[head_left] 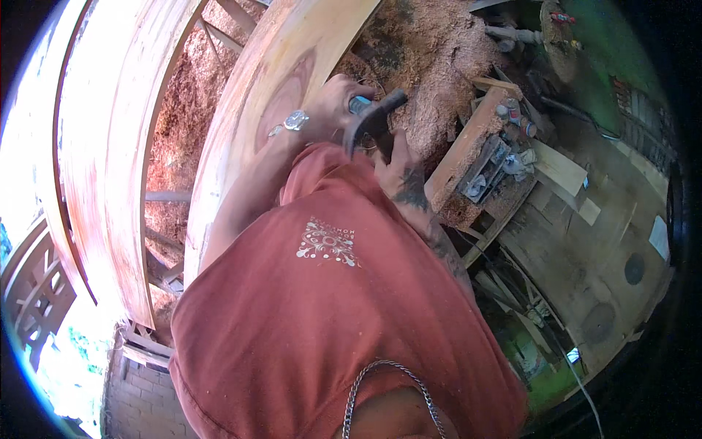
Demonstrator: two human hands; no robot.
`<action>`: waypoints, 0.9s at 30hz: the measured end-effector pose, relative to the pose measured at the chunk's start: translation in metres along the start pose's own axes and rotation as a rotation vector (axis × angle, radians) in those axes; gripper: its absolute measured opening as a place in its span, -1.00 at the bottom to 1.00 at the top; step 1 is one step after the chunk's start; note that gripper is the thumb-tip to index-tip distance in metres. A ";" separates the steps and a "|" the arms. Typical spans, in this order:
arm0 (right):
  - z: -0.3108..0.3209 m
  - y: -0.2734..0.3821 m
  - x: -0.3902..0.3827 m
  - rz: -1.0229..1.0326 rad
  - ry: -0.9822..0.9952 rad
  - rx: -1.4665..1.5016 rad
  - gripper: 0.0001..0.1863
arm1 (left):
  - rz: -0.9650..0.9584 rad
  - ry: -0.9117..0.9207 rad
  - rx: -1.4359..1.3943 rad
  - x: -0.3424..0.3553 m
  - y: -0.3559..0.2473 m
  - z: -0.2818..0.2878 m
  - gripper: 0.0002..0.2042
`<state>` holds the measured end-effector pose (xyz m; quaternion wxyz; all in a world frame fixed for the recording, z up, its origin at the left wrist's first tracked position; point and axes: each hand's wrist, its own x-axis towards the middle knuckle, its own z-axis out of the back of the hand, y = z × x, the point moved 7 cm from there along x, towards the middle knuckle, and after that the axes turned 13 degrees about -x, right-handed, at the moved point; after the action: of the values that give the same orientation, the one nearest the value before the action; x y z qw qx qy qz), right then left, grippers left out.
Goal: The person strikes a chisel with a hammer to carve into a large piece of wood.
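A hammer (376,123) with a dark, curved head is up in front of my red shirt. My right hand (398,172) is closed around it just below the head, and most of the handle is hidden. Close by on the left, my left hand (338,102) is curled over a small blue object (359,104); only part of that object shows, so its kind is unclear. A wristwatch (296,120) is on my left wrist. The left forearm lies over a wide, pale wooden board (274,95) with a dark grain figure.
More long boards (131,146) stand to the left, with sawdust (179,124) between them. A sawdust heap (417,51) spreads beyond my hands. At the right, a wooden bench (475,135) holds an open box (486,170) and small containers. Flat panels (578,241) lie farther right, near a cable (578,377).
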<state>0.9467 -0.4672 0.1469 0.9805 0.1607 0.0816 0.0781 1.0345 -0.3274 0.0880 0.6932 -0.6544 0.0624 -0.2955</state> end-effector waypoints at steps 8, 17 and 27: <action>0.047 -0.020 -0.029 -0.213 -0.128 0.143 -0.77 | 0.006 0.111 -0.078 -0.002 -0.016 -0.027 -0.79; 0.035 -0.077 -0.054 -0.304 -0.290 0.252 -0.65 | 0.012 0.113 -0.006 0.011 0.006 -0.022 -0.71; 0.047 -0.059 -0.048 -0.318 -0.232 0.243 -0.60 | 0.052 0.133 -0.007 0.015 0.021 -0.017 -0.66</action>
<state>0.9157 -0.5450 0.1777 0.9568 0.2705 0.0015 -0.1069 1.0456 -0.3497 0.0704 0.6928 -0.6338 0.1263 -0.3200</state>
